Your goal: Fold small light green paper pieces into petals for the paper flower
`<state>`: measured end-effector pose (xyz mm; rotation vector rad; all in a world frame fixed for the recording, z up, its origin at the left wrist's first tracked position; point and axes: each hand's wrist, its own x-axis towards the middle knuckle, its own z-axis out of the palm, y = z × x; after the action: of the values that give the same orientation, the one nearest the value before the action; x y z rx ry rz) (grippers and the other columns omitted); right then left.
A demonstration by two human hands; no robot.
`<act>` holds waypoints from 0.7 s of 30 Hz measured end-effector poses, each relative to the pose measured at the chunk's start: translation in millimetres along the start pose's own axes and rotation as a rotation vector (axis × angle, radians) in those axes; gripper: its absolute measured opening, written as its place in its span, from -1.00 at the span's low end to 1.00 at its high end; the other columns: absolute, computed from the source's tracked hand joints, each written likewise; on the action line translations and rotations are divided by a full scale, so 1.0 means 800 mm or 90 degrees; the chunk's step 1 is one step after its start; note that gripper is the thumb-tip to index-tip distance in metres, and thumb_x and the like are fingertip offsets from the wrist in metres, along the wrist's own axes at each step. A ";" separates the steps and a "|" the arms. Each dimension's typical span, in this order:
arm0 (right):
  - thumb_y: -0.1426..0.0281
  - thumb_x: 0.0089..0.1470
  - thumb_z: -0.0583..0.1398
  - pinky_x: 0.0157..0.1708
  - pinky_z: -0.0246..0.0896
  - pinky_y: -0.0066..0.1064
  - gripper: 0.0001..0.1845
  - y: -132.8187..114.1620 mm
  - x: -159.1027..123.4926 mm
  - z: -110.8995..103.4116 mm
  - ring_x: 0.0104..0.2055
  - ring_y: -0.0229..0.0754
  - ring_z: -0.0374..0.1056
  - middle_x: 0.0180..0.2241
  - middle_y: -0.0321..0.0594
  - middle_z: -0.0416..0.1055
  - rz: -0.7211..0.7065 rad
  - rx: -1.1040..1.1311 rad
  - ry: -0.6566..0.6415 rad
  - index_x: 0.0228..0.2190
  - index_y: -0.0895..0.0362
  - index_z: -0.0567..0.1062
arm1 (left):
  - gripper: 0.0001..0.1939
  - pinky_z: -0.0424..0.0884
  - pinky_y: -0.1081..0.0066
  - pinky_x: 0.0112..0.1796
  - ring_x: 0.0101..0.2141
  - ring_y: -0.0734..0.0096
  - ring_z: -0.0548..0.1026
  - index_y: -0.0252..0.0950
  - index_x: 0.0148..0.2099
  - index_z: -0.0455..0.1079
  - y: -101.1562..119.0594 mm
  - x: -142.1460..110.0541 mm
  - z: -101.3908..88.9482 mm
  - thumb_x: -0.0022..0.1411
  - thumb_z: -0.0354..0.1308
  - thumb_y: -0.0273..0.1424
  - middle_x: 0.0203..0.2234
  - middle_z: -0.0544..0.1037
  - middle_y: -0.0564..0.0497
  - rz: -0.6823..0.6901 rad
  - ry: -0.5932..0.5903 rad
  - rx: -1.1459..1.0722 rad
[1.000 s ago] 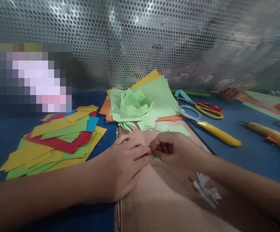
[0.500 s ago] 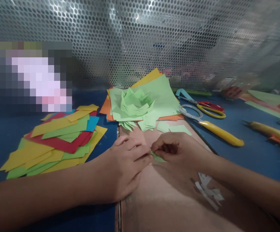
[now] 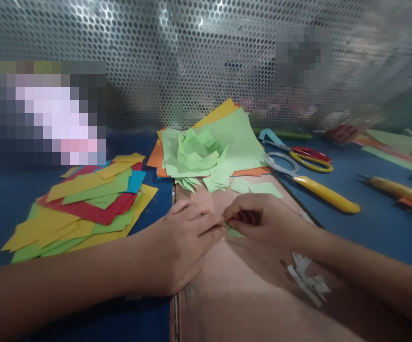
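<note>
The left hand [image 3: 188, 244] is lying palm down on a brown board [image 3: 234, 308], its fingers bunched together; whether it is gripping anything beneath cannot be told. The right hand [image 3: 263, 218] is meeting those fingertips, with thumb and forefinger pinching a small light-green paper piece [image 3: 233, 231], which is sitting on the board between the hands, mostly hidden. Just beyond, loose green cut pieces [image 3: 265, 189] are lying scattered, and a folded green paper bowl [image 3: 201, 156] with pointed edges is standing upright on stacked green sheets [image 3: 241, 142]. White paper strips [image 3: 320, 284] are lying near the right forearm. To the left, yellow, green, red and blue paper cuttings [image 3: 95, 209] are forming an uneven pile on the blue table [image 3: 369, 228]. On the right, red-and-yellow-handled scissors [image 3: 314, 155] are resting beside a yellow ribbed handle [image 3: 329, 194], and a yellow glue gun [image 3: 401, 194] is lying farther right. A perforated silvery sheet [image 3: 138, 61] is rising behind everything.
</note>
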<state>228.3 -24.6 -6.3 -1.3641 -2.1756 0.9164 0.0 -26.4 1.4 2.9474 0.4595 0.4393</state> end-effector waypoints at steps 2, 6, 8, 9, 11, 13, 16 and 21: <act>0.50 -0.07 0.14 -0.56 0.15 -0.54 -0.82 -0.002 -0.001 0.000 -0.54 -0.35 0.26 -0.51 -0.31 0.44 0.004 -0.007 -0.001 -0.40 0.11 0.52 | -0.59 0.06 0.10 -0.09 -0.09 0.08 0.26 -0.42 0.10 0.26 0.000 0.001 0.000 0.22 -0.10 -0.45 -0.01 0.37 -0.18 -0.006 0.001 -0.009; 0.50 -0.07 0.14 -0.57 0.13 -0.54 -0.83 -0.005 -0.001 0.000 -0.55 -0.35 0.26 -0.54 -0.32 0.43 0.017 -0.011 0.004 -0.42 0.11 0.52 | -0.61 0.09 0.09 -0.13 -0.13 0.10 0.29 -0.41 0.07 0.29 0.000 0.003 -0.001 0.20 -0.08 -0.46 -0.06 0.40 -0.17 -0.004 0.005 -0.014; 0.50 -0.08 0.14 -0.59 0.11 -0.55 -0.83 -0.005 0.000 0.002 -0.56 -0.35 0.23 -0.54 -0.32 0.41 0.021 0.005 -0.001 -0.42 0.12 0.52 | -0.62 0.11 0.10 -0.14 -0.14 0.11 0.30 -0.40 0.06 0.30 0.001 0.004 -0.003 0.20 -0.07 -0.46 -0.08 0.41 -0.17 -0.007 0.009 -0.014; 0.50 -0.08 0.13 -0.59 0.11 -0.55 -0.83 -0.005 0.000 0.002 -0.56 -0.35 0.22 -0.54 -0.32 0.41 0.022 0.014 -0.003 -0.41 0.12 0.52 | -0.62 0.11 0.11 -0.13 -0.14 0.11 0.29 -0.40 0.06 0.29 0.002 0.004 -0.003 0.20 -0.07 -0.46 -0.07 0.41 -0.17 -0.011 0.009 -0.012; 0.51 -0.08 0.13 -0.59 0.09 -0.55 -0.82 -0.005 0.001 0.002 -0.56 -0.35 0.20 -0.54 -0.32 0.39 0.020 0.025 -0.007 -0.41 0.13 0.52 | -0.62 0.09 0.10 -0.11 -0.12 0.10 0.28 -0.38 0.07 0.28 0.004 0.003 -0.004 0.22 -0.07 -0.44 -0.05 0.40 -0.16 -0.022 -0.004 -0.003; 0.52 -0.08 0.13 -0.60 0.08 -0.55 -0.83 -0.006 0.001 0.002 -0.57 -0.36 0.19 -0.56 -0.32 0.38 0.011 0.024 -0.008 -0.42 0.14 0.51 | -0.61 0.08 0.10 -0.10 -0.10 0.08 0.26 -0.38 0.10 0.26 0.005 0.002 -0.005 0.24 -0.08 -0.42 -0.04 0.38 -0.17 -0.030 -0.022 0.013; 0.54 -0.07 0.12 -0.57 0.11 -0.54 -0.83 -0.007 0.001 -0.002 -0.55 -0.35 0.23 -0.54 -0.31 0.41 -0.024 0.002 -0.012 -0.43 0.14 0.51 | -0.61 0.09 0.11 -0.12 -0.10 0.07 0.25 -0.39 0.10 0.26 0.006 0.000 -0.005 0.24 -0.07 -0.42 -0.04 0.38 -0.19 -0.032 -0.032 0.025; 0.58 -0.05 0.12 -0.39 0.21 -0.48 -0.80 -0.005 0.002 -0.007 -0.44 -0.30 0.33 -0.47 -0.28 0.47 -0.141 -0.082 -0.020 -0.43 0.12 0.52 | -0.62 0.10 0.13 -0.15 -0.11 0.08 0.24 -0.35 0.07 0.28 0.006 0.001 -0.006 0.20 -0.06 -0.45 -0.05 0.36 -0.17 -0.053 -0.029 0.000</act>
<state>228.5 -22.5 0.2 -1.1398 -2.3877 0.7304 0.1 -30.0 7.1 2.9189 0.5749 0.3618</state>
